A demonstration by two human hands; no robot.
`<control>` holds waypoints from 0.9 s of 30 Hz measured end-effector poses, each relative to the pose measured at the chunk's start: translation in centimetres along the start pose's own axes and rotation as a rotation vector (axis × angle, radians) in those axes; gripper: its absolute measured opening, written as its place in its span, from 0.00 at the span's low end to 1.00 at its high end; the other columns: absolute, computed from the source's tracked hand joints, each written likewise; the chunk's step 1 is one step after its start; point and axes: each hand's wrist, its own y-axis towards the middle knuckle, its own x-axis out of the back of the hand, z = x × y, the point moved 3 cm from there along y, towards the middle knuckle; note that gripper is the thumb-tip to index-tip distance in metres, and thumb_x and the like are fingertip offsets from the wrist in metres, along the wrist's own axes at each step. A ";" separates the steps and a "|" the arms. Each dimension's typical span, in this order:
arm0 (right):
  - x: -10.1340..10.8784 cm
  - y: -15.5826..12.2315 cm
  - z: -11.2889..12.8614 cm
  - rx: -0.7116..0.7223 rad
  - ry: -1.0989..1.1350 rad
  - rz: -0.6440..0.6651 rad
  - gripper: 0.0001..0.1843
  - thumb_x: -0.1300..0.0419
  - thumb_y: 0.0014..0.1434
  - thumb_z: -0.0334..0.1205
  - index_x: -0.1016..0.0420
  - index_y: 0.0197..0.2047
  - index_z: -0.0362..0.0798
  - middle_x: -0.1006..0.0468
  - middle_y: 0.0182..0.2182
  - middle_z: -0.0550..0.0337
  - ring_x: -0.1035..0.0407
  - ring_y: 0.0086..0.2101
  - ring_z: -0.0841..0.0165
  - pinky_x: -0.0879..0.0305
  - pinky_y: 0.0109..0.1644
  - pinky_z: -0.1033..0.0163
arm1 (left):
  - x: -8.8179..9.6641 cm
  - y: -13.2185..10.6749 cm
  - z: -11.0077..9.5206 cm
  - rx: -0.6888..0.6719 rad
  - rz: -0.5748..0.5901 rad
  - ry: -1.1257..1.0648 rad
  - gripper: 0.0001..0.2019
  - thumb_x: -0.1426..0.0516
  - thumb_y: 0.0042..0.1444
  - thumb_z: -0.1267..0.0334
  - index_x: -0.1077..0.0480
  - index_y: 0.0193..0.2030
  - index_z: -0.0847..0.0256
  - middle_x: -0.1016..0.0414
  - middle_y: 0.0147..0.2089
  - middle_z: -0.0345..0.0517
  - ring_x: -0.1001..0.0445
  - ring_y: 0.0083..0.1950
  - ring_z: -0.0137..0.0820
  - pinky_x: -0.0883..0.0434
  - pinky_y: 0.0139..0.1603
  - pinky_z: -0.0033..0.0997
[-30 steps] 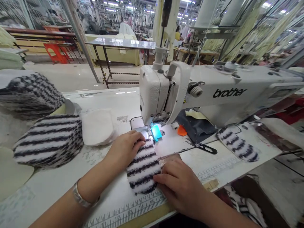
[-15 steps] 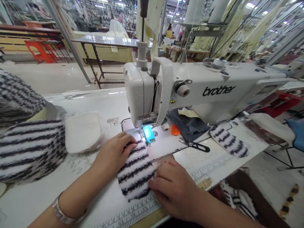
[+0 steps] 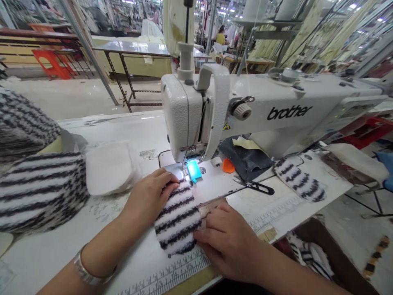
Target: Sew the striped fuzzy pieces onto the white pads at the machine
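Striped pile fabric at the needle, viewed from my own head. My left hand (image 3: 150, 195) and right hand (image 3: 225, 246) lie open and apart, neither clamped, with the striped pile-fabric piece (image 3: 177, 219) flat on the white sewing table (image 3: 123, 127) between them. The left fingers rest on the far end of the piece, close to the needle area of the Brother sewing machine (image 3: 184, 116); the right fingers press down on its near side. The far end reaches the presser foot (image 3: 186, 163), though my view does not settle whether it sits beneath it. A blue-lit guide (image 3: 194, 170) glows just beside the foot. A measuring tape (image 3: 167, 274) runs along the table's near edge, and thread snips (image 3: 254, 187) lie to the right. The step in hand appears to be positioning the piece at the needle. The next move seems to call for even, flat pressure from both hands, keeping the edge aligned with the foot. At left lie a stack of striped pieces (image 3: 39, 192) and white padded pieces (image 3: 110, 168).
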 end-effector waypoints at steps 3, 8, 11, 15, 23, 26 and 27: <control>0.0 0.0 0.0 0.001 -0.008 0.001 0.07 0.47 0.56 0.31 0.28 0.35 0.45 0.34 0.24 0.62 0.43 0.27 0.69 0.50 0.34 0.61 | -0.2 0.0 0.1 0.002 0.003 -0.003 0.07 0.48 0.59 0.62 0.30 0.35 0.58 0.29 0.36 0.39 0.28 0.36 0.30 0.34 0.37 0.31; -0.1 0.0 -0.1 -0.006 -0.021 0.024 0.07 0.47 0.58 0.33 0.27 0.35 0.45 0.34 0.23 0.62 0.43 0.27 0.69 0.51 0.33 0.60 | -0.3 0.0 0.2 -0.075 -0.060 0.025 0.06 0.47 0.59 0.63 0.30 0.34 0.59 0.31 0.35 0.40 0.30 0.36 0.31 0.33 0.37 0.31; -0.1 0.0 -0.1 -0.005 -0.025 0.024 0.07 0.47 0.57 0.32 0.28 0.34 0.45 0.33 0.23 0.62 0.43 0.27 0.69 0.51 0.33 0.60 | -0.3 -0.2 -0.8 -0.259 -0.172 0.120 0.07 0.48 0.59 0.67 0.30 0.33 0.61 0.32 0.35 0.43 0.33 0.38 0.33 0.32 0.38 0.33; 0.0 0.1 0.0 0.002 -0.037 0.028 0.07 0.48 0.56 0.31 0.28 0.33 0.45 0.33 0.23 0.62 0.42 0.26 0.69 0.51 0.33 0.60 | -1.0 -1.1 -2.7 -0.393 -0.093 0.226 0.09 0.51 0.60 0.71 0.29 0.41 0.64 0.28 0.37 0.47 0.32 0.38 0.35 0.29 0.39 0.36; 0.0 1.4 -0.9 0.050 -0.142 0.078 0.08 0.49 0.57 0.31 0.31 0.29 0.46 0.33 0.23 0.61 0.42 0.26 0.68 0.54 0.32 0.60 | -1.3 -1.2 -2.4 -0.353 -0.046 0.270 0.10 0.47 0.59 0.70 0.31 0.46 0.65 0.28 0.44 0.49 0.30 0.43 0.37 0.27 0.44 0.41; 0.0 2.1 -1.4 0.056 -0.204 0.065 0.10 0.49 0.58 0.30 0.33 0.26 0.46 0.34 0.21 0.62 0.44 0.25 0.69 0.56 0.31 0.61 | -1.2 -0.2 -1.6 -0.321 -0.051 0.273 0.10 0.48 0.60 0.68 0.31 0.47 0.63 0.28 0.45 0.49 0.30 0.45 0.38 0.27 0.45 0.42; 0.0 2.3 -1.5 0.056 -0.212 0.057 0.11 0.50 0.58 0.30 0.34 0.25 0.45 0.34 0.21 0.62 0.45 0.25 0.69 0.57 0.30 0.61 | -1.2 0.0 -1.4 -0.316 -0.051 0.268 0.10 0.48 0.60 0.67 0.31 0.47 0.63 0.28 0.45 0.49 0.30 0.45 0.38 0.27 0.45 0.42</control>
